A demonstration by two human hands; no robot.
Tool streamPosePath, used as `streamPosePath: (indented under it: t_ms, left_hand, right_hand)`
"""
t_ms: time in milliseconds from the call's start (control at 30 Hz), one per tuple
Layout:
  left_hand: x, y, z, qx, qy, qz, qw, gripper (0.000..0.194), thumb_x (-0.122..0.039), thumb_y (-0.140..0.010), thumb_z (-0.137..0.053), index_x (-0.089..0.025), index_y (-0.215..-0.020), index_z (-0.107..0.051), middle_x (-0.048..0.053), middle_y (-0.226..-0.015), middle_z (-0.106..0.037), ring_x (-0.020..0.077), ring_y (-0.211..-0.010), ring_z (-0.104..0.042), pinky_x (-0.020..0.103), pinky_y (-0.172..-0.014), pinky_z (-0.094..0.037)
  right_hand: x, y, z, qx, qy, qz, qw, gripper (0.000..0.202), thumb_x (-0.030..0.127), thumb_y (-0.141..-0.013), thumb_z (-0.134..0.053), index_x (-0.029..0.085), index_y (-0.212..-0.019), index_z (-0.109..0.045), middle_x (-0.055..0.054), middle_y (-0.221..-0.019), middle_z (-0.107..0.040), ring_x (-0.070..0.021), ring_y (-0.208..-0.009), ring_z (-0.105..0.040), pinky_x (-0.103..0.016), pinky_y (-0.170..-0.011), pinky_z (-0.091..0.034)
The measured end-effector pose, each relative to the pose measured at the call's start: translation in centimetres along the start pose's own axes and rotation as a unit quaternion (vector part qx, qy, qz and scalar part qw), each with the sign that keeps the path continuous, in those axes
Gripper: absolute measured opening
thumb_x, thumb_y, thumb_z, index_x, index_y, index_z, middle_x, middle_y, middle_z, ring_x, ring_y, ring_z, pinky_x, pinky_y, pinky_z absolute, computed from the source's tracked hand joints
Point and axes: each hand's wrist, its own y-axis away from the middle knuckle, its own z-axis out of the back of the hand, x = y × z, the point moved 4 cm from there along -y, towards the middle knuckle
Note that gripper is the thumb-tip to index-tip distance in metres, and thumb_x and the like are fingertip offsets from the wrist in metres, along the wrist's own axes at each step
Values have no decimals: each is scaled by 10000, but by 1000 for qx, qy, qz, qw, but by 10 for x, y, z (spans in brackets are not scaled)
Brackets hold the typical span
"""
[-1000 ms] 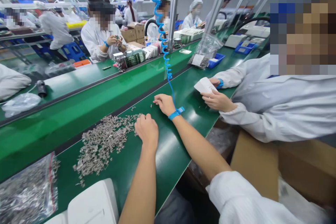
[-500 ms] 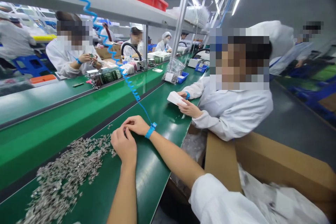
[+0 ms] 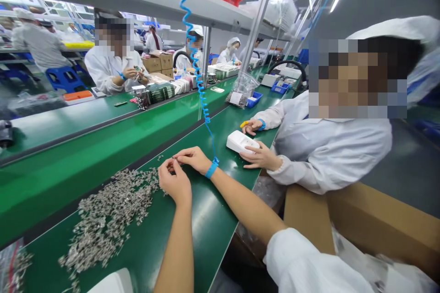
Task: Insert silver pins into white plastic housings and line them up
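My left hand [image 3: 176, 184] is closed, with thumb and fingertips pinched around a small metal part [image 3: 175, 159]. From the right, my right hand [image 3: 196, 160] pinches at the same part, so the fingertips of both hands meet. The part is mostly hidden by the fingers, and its exact kind cannot be made out. A blue wrist strap [image 3: 212, 168] circles my right wrist, with a coiled blue cord [image 3: 205, 107] running up from it. Beside my left hand, a loose heap of small silvery metal parts [image 3: 113, 210] spreads over the green tabletop [image 3: 206, 219].
At right, a co-worker in white [image 3: 330, 146] has a hand on a white plastic housing [image 3: 242, 142]. Beyond stand a clear bag of parts [image 3: 240, 91] and a blue bin [image 3: 255, 99]. Another white object [image 3: 113, 283] lies at the bottom edge. A cardboard box [image 3: 378, 210] stands below right.
The view has swung left, bringing a bag and a white object into the lower left. My hands stay pinched together. The co-worker has turned and lowered the white housing, taking one hand off it.
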Motion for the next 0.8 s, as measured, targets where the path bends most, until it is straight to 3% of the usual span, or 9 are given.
streamPosePath:
  t_ms: [133, 300, 467, 533, 633, 700, 800]
  left_hand:
    - [6, -2, 0, -13, 23, 33, 999, 161, -291, -861, -606, -185, -984, -605, 23, -867, -638, 152, -763, -610, 302, -761, -510]
    - [5, -3, -3, -10, 28, 16, 999, 160, -300, -863, -613, -184, -973, -608, 19, -852, -640, 147, -743, -600, 291, -738, -501]
    - [-3, -4, -6, 34, 22, -39, 998, 157, -305, -858, -618, -187, -958, -645, 21, -864, -655, 154, -754, -590, 297, -750, -489]
    - [-8, -5, -9, 62, 23, -68, 995, 163, -308, -865, -604, -193, -964, -662, 29, -893, -671, 170, -795, -601, 312, -780, -490]
    - [-15, -2, -13, 91, 33, -92, 991, 208, -297, -861, -579, -191, -1019, -663, 44, -939, -678, 183, -817, -607, 325, -796, -492]
    - [-17, 0, -14, 96, 26, -77, 992, 248, -294, -852, -565, -182, -1055, -652, 46, -922, -664, 181, -778, -594, 324, -763, -490]
    - [-14, 6, -17, 110, 12, -47, 993, 262, -304, -835, -558, -170, -1045, -640, 31, -841, -623, 179, -724, -574, 330, -739, -484]
  right_hand:
    - [3, 4, -6, 32, -10, 6, 999, 341, 415, -690, -837, 167, -921, -801, -46, -858, -749, -166, -776, -660, -304, -744, -525]
    - [0, 3, -2, 22, -63, -35, 997, 365, 445, -689, -849, 155, -901, -788, -39, -818, -737, -147, -744, -645, -295, -739, -520]
    - [1, -1, 7, 34, -124, -66, 989, 442, 369, -542, -936, 167, -894, -762, -5, -796, -715, -123, -743, -645, -275, -772, -529]
    - [8, 1, 16, 51, -83, -49, 994, 441, 381, -548, -928, 170, -898, -763, 3, -775, -707, -119, -726, -636, -266, -761, -525]
    - [31, 14, 41, 40, 119, -20, 992, 280, 348, -696, -849, 159, -885, -768, -14, -774, -715, -138, -732, -647, -265, -747, -514]
    - [52, 34, 68, -37, 345, -15, 938, 132, 281, -826, -745, 173, -900, -763, -14, -818, -730, -137, -764, -657, -244, -749, -498]
    - [84, 78, 108, -175, 606, -41, 775, 133, 215, -938, -601, 193, -950, -732, -31, -967, -735, -151, -909, -652, -237, -811, -463]
